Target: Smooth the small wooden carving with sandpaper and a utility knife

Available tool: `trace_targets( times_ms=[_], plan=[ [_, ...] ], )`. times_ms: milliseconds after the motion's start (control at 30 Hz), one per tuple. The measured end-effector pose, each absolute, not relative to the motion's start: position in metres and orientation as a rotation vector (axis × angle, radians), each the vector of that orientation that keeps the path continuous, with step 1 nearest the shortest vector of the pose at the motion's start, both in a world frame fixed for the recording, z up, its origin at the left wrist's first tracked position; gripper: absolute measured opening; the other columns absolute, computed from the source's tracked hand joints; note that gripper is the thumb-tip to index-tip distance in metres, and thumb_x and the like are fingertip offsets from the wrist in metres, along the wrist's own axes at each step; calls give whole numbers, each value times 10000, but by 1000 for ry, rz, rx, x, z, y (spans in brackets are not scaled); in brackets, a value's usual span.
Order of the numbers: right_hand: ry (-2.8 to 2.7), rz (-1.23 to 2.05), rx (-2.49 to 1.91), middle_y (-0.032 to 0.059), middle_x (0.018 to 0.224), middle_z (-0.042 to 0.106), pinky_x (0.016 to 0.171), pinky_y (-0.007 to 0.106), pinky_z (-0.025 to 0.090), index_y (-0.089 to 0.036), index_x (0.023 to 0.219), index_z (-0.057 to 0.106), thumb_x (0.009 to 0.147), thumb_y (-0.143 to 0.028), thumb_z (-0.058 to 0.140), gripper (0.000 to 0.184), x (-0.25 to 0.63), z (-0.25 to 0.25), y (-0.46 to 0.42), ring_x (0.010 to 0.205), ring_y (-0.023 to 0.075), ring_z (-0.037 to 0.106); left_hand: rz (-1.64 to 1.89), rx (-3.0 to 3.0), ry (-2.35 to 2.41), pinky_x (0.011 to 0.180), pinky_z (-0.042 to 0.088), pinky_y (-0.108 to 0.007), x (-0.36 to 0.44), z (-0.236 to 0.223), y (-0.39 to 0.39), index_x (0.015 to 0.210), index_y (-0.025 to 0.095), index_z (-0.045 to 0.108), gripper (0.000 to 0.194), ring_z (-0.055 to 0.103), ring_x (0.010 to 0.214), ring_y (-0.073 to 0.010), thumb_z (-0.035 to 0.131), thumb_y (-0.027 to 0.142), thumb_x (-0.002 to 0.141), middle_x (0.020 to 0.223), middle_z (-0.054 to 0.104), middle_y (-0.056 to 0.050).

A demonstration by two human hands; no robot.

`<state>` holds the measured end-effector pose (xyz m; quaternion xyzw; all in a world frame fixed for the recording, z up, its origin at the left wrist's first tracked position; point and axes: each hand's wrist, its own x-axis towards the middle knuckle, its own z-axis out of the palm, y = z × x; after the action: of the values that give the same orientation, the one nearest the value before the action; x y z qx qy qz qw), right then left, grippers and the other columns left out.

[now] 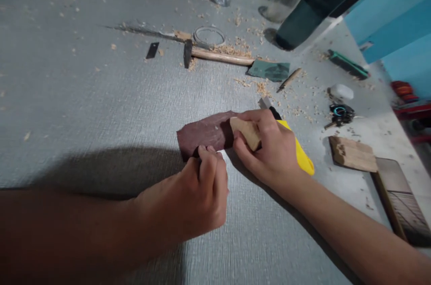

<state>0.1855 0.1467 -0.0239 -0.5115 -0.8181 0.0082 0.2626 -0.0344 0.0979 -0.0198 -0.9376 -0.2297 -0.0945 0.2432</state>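
The right hand grips the light, rigid-looking wood block, best held by its sides, over the sandpaper's right end; the left hand pinches the sandpaper's near edge.

The right hand partly hides a yellow object; the top edge crops a dark bottle.

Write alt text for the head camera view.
A person's right hand holds a small pale wood piece at a reddish-brown sheet that the left hand steadies; beyond are a hammer, wood shavings and bottles on a grey table.
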Motion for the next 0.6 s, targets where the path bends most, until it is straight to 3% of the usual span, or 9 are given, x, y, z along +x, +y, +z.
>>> trace_targets(
  times_ms=[200, 433, 600],
  plan=[
    [-2335, 159, -1025, 56, 1147, 805, 865, 396, 629, -250, 1322, 604, 1018, -270, 692, 317, 187, -24, 146, 960, 240, 754, -205, -2597, -559, 684, 599, -337, -36, -10, 102, 1207, -98, 744, 483, 764, 950, -314, 621, 341, 1049, 1113, 792, -266],
    [-2396, 308, -923, 35, 1207, 795, 890, 384, 628, -274, 1338, 635, 1057, -269, 682, 285, 185, -22, 146, 975, 214, 746, -176, -2594, -544, 624, 609, -296, -36, -10, 103, 1219, -80, 748, 427, 778, 945, -291, 597, 273, 1034, 1140, 797, -246],
    [-2236, 155, -1261, 40, 1010, 799, 779, 405, 618, -271, 1212, 692, 1018, -251, 656, 198, 186, -23, 146, 903, 256, 749, -197, -2608, -535, 663, 633, -301, -37, -12, 103, 1260, -85, 735, 424, 785, 968, -290, 621, 249, 1024, 1187, 789, -269]
  ],
)
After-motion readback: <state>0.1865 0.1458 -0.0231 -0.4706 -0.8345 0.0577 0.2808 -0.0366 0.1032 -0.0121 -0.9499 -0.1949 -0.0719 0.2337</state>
